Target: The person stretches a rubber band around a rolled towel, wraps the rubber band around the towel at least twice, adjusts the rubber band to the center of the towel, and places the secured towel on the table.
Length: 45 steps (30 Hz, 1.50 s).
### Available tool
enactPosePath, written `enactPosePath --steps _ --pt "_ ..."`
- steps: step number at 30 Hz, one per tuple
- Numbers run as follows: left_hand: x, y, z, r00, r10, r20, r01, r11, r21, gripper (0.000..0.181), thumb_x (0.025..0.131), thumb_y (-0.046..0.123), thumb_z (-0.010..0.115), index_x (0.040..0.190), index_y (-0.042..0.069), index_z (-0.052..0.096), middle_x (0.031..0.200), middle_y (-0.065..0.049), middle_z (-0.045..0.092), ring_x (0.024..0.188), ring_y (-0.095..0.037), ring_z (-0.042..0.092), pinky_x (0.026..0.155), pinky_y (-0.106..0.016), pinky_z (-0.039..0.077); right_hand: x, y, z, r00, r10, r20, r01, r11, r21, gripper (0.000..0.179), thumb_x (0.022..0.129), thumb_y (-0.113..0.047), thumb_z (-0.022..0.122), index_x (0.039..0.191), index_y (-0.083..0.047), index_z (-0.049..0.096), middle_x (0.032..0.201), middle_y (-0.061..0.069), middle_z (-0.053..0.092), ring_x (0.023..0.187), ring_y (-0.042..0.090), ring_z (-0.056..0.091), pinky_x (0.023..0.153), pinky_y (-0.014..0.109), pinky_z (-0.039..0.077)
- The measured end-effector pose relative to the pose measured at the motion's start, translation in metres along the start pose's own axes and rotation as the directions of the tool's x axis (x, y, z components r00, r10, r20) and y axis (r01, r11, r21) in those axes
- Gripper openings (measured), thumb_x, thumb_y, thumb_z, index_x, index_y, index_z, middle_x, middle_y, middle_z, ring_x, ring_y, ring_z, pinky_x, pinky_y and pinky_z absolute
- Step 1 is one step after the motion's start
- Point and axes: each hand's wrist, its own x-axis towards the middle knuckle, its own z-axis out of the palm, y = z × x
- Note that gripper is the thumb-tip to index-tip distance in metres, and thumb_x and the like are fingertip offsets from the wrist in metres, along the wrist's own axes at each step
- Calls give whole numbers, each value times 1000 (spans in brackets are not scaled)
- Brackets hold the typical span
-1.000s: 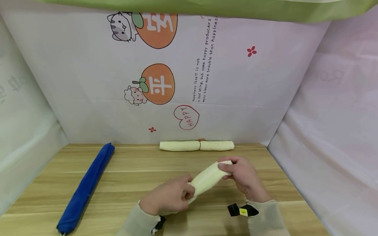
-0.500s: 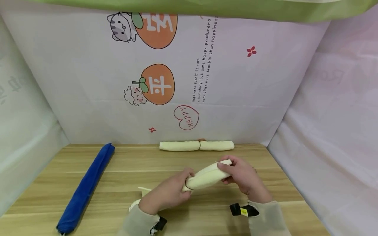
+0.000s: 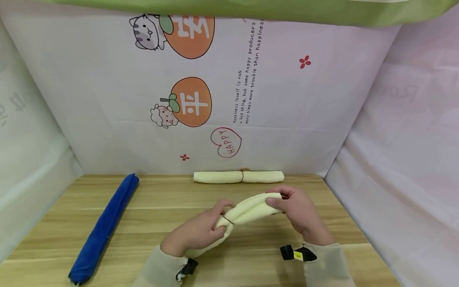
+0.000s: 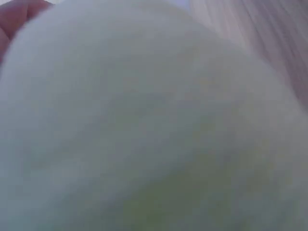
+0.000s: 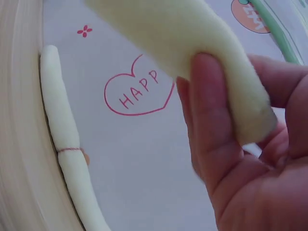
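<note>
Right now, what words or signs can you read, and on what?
"Happiness itself is not a bad thing, but some happy producers many times more trouble than happiness": backdrop.
"HAPPY": backdrop's red heart.
White characters on orange prints: unclear.
Faint side-wall marks: unreadable.
Yellow wrist label: too small.

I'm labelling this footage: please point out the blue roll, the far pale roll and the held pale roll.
Blue roll [image 3: 103,229], head view: middle of its length.
Far pale roll [image 3: 238,177], head view: near its middle.
Held pale roll [image 3: 248,211], head view: its exposed stretch.
</note>
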Motion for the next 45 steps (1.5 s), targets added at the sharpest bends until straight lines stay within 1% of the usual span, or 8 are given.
enactPosePath --steps 6,9,20,28,31,36,40,45 --pt "3 8 9 995 76 -64 -60 974 219 51 92 26 73 135 24 44 126 4 50 92 -10 55 84 -31 50 2 2 3 999 50 3 -50 985 168 32 89 -7 75 114 10 66 99 14 63 84 23 65 74 37 57" --pt "5 9 14 989 124 -82 -91 942 322 42 91 18 74 125 21 51 119 4 52 84 -9 54 76 -27 50 3 3 2 998 62 -5 -59 976 211 30 89 -4 74 114 11 66 101 14 62 84 23 65 73 36 57" --pt "8 13 16 964 249 -93 -185 878 441 27 81 7 77 95 17 56 93 7 53 73 -6 49 66 -19 44 2 0 2 995 96 -26 -86 964 253 26 87 -2 75 109 11 69 97 11 64 81 22 66 72 33 56" --pt "5 5 11 973 224 -61 -193 927 322 30 85 3 73 81 20 49 100 6 49 75 -6 47 64 -18 41 4 4 -6 993 113 -42 -97 954 282 16 87 0 74 103 3 73 96 9 64 80 21 66 71 34 57" --pt "2 3 8 980 177 -91 -148 955 258 27 88 1 70 103 20 58 118 6 49 69 -4 47 63 -19 45 4 4 -8 993 118 -11 -110 954 279 16 87 -2 74 103 2 72 96 8 64 79 21 66 69 35 57" --pt "0 3 5 986 112 -127 -82 971 224 65 88 1 61 146 23 43 135 5 50 81 -6 55 74 -28 51 3 4 -6 994 83 75 -97 974 203 22 91 -9 72 109 3 65 102 13 61 77 22 63 62 36 56" --pt "1 2 3 993 52 -105 -31 980 195 68 87 2 59 149 24 42 133 5 55 103 -9 54 89 -34 49 0 2 -5 982 -22 185 13 999 50 37 91 -10 73 126 -2 64 118 17 59 85 29 62 69 42 56" --pt "-2 0 -3 998 -42 -45 48 991 128 69 85 3 56 147 33 42 118 6 57 86 -13 55 75 -31 47 -4 -2 -1 984 -47 173 62 994 -87 40 85 -16 80 123 -8 68 101 16 66 81 32 65 72 42 56"
